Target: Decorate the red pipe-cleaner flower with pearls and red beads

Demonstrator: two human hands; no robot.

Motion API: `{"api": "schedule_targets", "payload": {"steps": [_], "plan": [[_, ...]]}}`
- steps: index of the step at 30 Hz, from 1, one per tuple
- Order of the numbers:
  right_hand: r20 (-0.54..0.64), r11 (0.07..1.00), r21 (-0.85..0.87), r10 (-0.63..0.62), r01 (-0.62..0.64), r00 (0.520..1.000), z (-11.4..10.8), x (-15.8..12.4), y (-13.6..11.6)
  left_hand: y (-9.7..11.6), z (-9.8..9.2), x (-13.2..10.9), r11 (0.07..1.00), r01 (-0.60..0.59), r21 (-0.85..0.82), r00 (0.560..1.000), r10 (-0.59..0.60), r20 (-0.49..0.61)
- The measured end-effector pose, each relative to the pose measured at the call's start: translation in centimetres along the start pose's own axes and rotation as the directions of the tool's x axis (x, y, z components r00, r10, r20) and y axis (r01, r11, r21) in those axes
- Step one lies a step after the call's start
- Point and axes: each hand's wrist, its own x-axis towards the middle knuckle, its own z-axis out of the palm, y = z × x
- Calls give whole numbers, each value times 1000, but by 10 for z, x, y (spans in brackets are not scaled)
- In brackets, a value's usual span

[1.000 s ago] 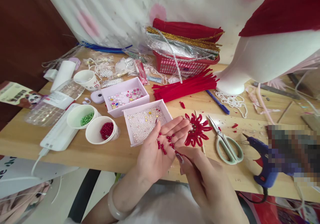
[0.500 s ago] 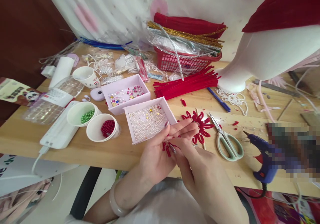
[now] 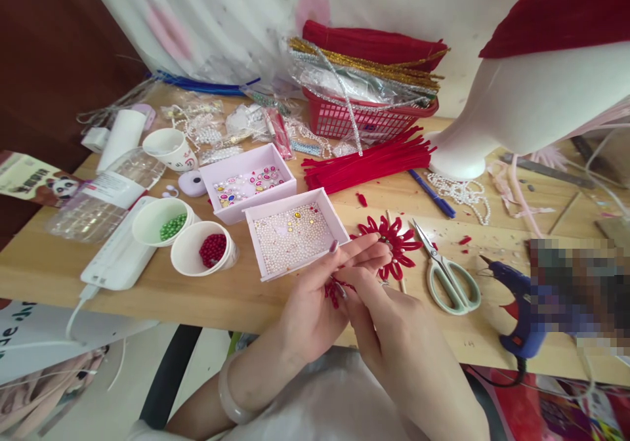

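Note:
My left hand (image 3: 319, 310) is palm up and cupped, its fingers stretched forward, with small red beads (image 3: 333, 295) lying in the palm. Over that palm, my right hand (image 3: 388, 316) has thumb and forefinger pinched at the beads; part of the pinch is hidden, and whether a thread or wire runs through them cannot be made out. Just beyond the fingertips lies a red fuzzy flower (image 3: 401, 247) with looped petals and pearl-like beads. Left of the hands sits a pale tray of white beads (image 3: 295, 234).
A second tray (image 3: 246, 182) holds coloured gems. Cups of red beads (image 3: 212, 251) and green beads (image 3: 173, 226) stand left. To the right are scissors (image 3: 447, 277) and a blue glue gun (image 3: 522, 303). Red pipe cleaners (image 3: 364, 162), a red basket (image 3: 369, 123) and a white mannequin (image 3: 512, 113) are behind.
My right fingers have closed in on the beads in my left palm, so fewer beads show. My left palm has tilted slightly and shifted a little right. The table items stay put.

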Motion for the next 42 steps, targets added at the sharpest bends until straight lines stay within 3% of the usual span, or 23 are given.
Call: {"api": "schedule_targets", "payload": {"steps": [5,11,19,28,37,42], "plan": [[-19,1000,-4,7,-7,1000,2,1,-1,-4,0,1,1000,-3,8,999,4,-38],[-59,985,166,54,-44,997,12,1,4,-1,-1,4,998,-53,30,998,54,-24],[-196,916,398,145,-56,970,28,-5,11,9,8,4,998,44,-49,995,-48,-92],[-351,938,334,33,92,936,25,-9,15,12,6,6,978,-18,-207,1000,17,-8],[-187,936,348,129,-57,974,22,-24,17,18,7,7,971,-60,-233,998,54,-32],[-180,903,429,104,-17,978,23,-21,17,17,7,9,970,-67,-232,998,65,-16]]}}
